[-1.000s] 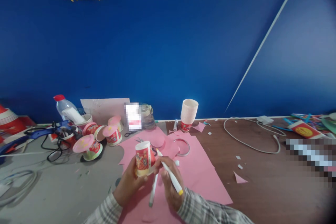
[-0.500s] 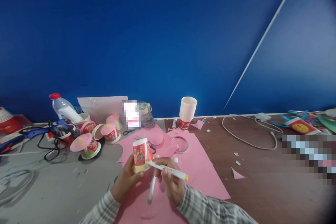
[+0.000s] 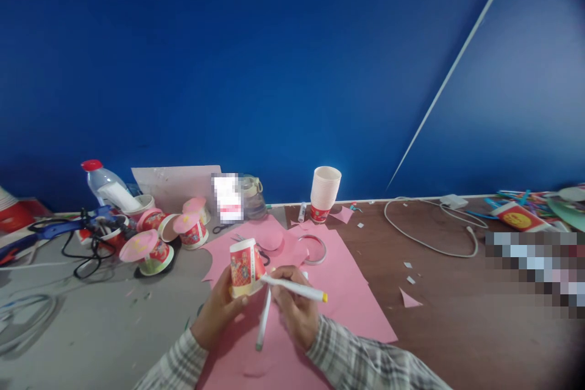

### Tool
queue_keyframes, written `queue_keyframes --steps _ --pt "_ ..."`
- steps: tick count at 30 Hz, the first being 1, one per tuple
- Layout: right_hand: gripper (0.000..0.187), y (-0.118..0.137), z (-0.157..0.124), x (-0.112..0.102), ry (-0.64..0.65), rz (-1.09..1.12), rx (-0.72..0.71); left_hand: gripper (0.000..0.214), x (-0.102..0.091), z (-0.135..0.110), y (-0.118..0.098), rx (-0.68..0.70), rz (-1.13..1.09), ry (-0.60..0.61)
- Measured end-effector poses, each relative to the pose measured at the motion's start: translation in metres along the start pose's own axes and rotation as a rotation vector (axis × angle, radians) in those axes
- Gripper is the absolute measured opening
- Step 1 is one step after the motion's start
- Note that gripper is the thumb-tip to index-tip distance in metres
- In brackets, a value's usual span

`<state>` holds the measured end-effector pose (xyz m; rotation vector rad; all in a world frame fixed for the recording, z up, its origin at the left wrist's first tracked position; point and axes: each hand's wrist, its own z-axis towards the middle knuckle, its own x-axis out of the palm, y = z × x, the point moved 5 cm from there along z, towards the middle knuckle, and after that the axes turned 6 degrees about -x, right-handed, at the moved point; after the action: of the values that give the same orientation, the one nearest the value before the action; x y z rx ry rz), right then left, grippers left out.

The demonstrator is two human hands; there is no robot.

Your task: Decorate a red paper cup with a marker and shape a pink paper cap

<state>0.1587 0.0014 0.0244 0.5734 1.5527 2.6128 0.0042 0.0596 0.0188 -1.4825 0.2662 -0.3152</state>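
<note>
My left hand (image 3: pixel 218 314) is closed around a red printed paper cup (image 3: pixel 244 267), held upside down above the pink paper sheet (image 3: pixel 347 298). My right hand (image 3: pixel 295 311) grips a white marker with a yellow end (image 3: pixel 297 288), its tip touching the cup's side. A second white marker (image 3: pixel 264 320) hangs down between my hands; which hand holds it is unclear.
Several pink-topped paper cups (image 3: pixel 150 251) lie left, by a water bottle (image 3: pixel 107 186) and a blue glue gun with black cord (image 3: pixel 68 228). A cup stack (image 3: pixel 325 192), a tape ring (image 3: pixel 315 250), scissors (image 3: pixel 253 247) and a white cable (image 3: pixel 429 225) lie behind. Coloured items clutter the far right.
The marker in my right hand swung from pointing down-right to nearly level, its tip now against the cup. The cup and both hands stayed nearly in place.
</note>
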Motion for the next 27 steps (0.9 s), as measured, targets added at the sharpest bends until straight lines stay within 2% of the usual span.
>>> queue_keyframes --steps 3,5,8,11,14,16,19,21,24,27 --pt "0.025 -0.002 0.001 0.005 0.054 0.073 0.083 0.053 0.001 0.000 -0.003 -0.021 -0.012 -0.015" --pt "0.028 -0.003 0.001 0.005 0.046 0.067 0.095 0.051 0.000 0.000 -0.003 -0.031 0.039 -0.059" --pt "0.027 -0.004 0.001 0.004 0.026 -0.001 0.035 0.049 -0.005 0.000 0.000 -0.023 0.154 -0.173" --pt "0.025 -0.006 0.001 0.002 0.011 -0.061 -0.025 0.057 -0.012 0.001 0.003 0.028 0.233 -0.280" --pt "0.024 -0.008 0.002 0.001 0.008 -0.096 -0.046 0.065 -0.016 0.001 0.001 0.120 0.463 -0.370" --pt "0.024 -0.009 0.002 0.001 0.012 -0.104 -0.038 0.061 -0.014 0.001 0.000 0.165 0.648 -0.379" --pt "0.023 -0.008 0.003 0.002 0.015 -0.107 -0.030 0.053 -0.012 0.002 0.000 0.172 0.858 -0.393" --pt "0.023 -0.007 0.004 0.002 0.021 -0.119 -0.032 0.056 -0.015 0.001 0.000 0.159 0.940 -0.431" --pt "0.024 -0.005 0.003 0.002 0.029 -0.122 -0.036 0.059 -0.020 -0.001 -0.005 0.181 0.951 -0.488" --pt "0.026 -0.004 0.002 0.002 0.044 -0.103 -0.046 0.048 -0.026 -0.008 -0.020 0.315 0.792 -0.578"
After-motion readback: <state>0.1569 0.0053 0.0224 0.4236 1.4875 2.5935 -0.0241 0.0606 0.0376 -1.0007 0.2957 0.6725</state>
